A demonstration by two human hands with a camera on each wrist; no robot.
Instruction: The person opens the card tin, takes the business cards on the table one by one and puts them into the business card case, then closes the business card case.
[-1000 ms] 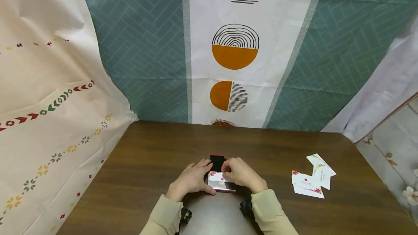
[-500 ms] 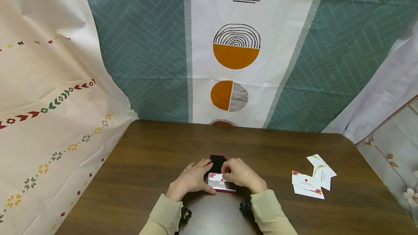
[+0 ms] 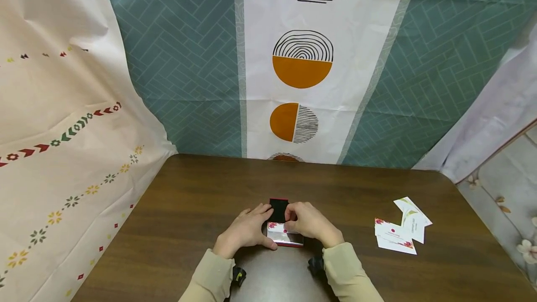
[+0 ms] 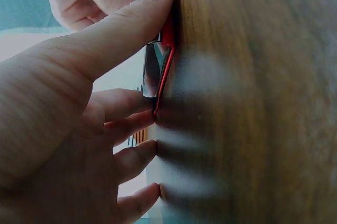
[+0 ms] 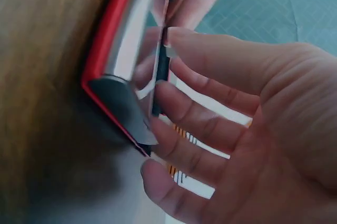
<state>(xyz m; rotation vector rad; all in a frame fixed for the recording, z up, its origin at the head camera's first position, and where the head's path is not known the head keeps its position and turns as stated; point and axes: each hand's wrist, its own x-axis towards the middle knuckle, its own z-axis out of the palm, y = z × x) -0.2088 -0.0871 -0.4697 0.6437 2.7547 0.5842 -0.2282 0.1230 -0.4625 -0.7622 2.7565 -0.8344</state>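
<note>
On the table lies a business card case (image 3: 285, 240), red-edged with a shiny metal body, its black lid (image 3: 278, 210) folded back away from me. My left hand (image 3: 247, 228) holds the case at its left side, the thumb on the near edge and the index finger by the far part. A white business card (image 3: 274, 226) with pink flowers and a pink dot lies at the case's opening. My right hand (image 3: 309, 222) pinches the card at its right part between thumb and fingers. In the right wrist view the metal case (image 5: 124, 100) shows from its end, with the card seen edge-on.
Several loose business cards (image 3: 394, 236) lie overlapping on the right of the brown table (image 3: 201, 185). Patterned cloths hang behind the table and at its left and right sides. A dark wrist camera (image 3: 238, 276) sits under the left sleeve.
Over the last second the card has shifted slightly toward me, lower over the case. Both hands stay almost in place, and the loose cards lie as before.
</note>
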